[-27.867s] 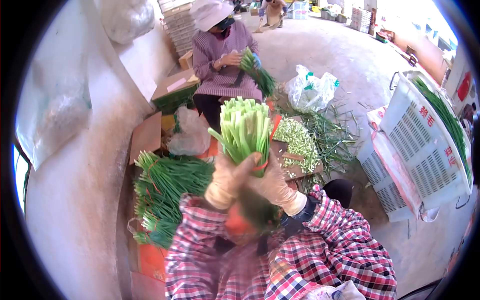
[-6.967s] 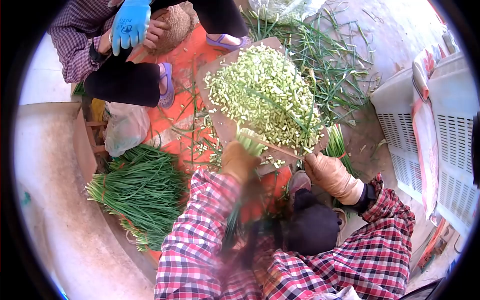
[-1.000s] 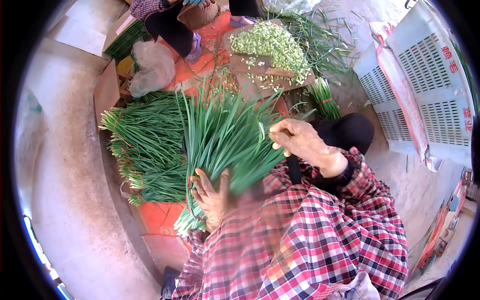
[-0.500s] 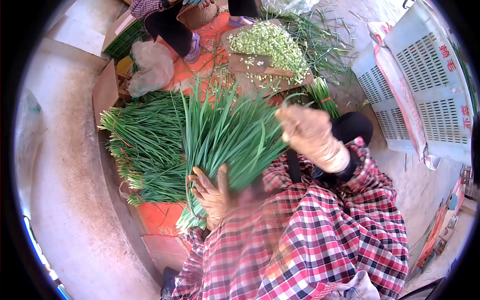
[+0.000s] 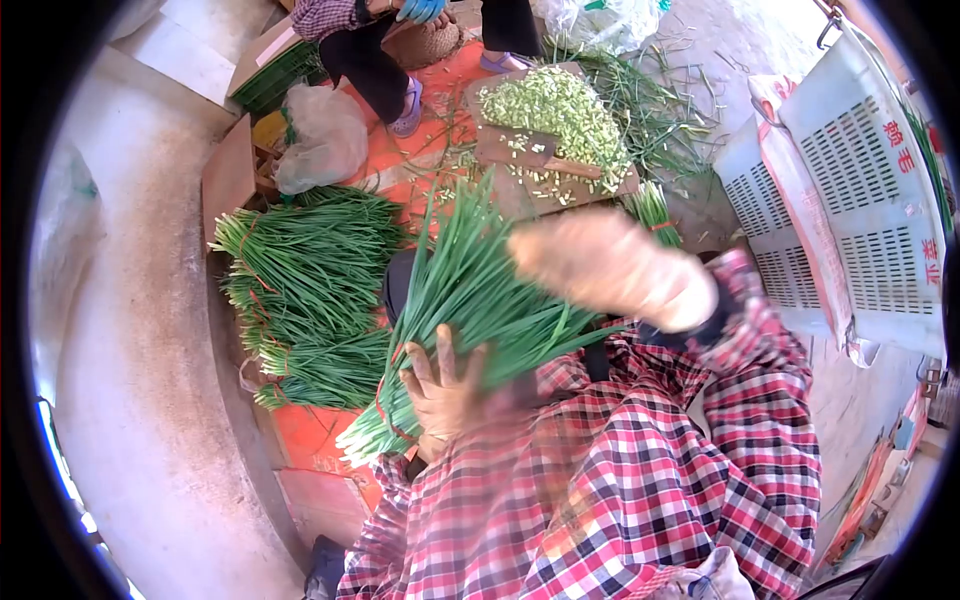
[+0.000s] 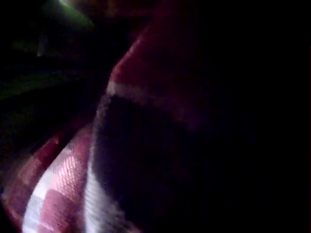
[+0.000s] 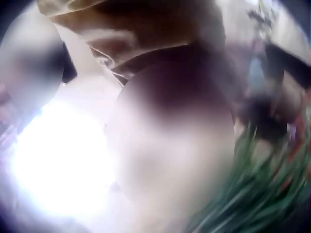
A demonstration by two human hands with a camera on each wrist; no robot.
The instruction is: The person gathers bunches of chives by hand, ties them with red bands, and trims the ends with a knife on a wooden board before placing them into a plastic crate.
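Observation:
Across the lap, in the head view, lies a large bunch of garlic chives (image 5: 475, 275), its pale cut ends at the lower left and red bands round the stems. My gloved left hand (image 5: 445, 395) rests on the bunch near the bands, fingers straight and spread. Over the leaves, towards their tips, is my gloved right hand (image 5: 612, 265), blurred by motion; I cannot tell whether it pinches a leaf. Green leaves (image 7: 257, 189) show at the lower right of the right wrist view, below the glove (image 7: 131, 29). The left wrist view is mostly dark, with plaid cloth (image 6: 63, 184).
Tied chive bunches (image 5: 310, 290) are piled at the left on an orange sheet (image 5: 310, 435). Ahead, a board (image 5: 520, 200) bears chopped stems (image 5: 565, 115) and a cleaver (image 5: 515, 145). A small tied bunch (image 5: 652, 210) and white crates (image 5: 850, 150) stand right. Another person (image 5: 370, 80) sits ahead.
The bunch has swung so its leaves lean further right, and its pale ends sit slightly further left. My right hand has moved left over the leaves. My left hand stays on the bunch.

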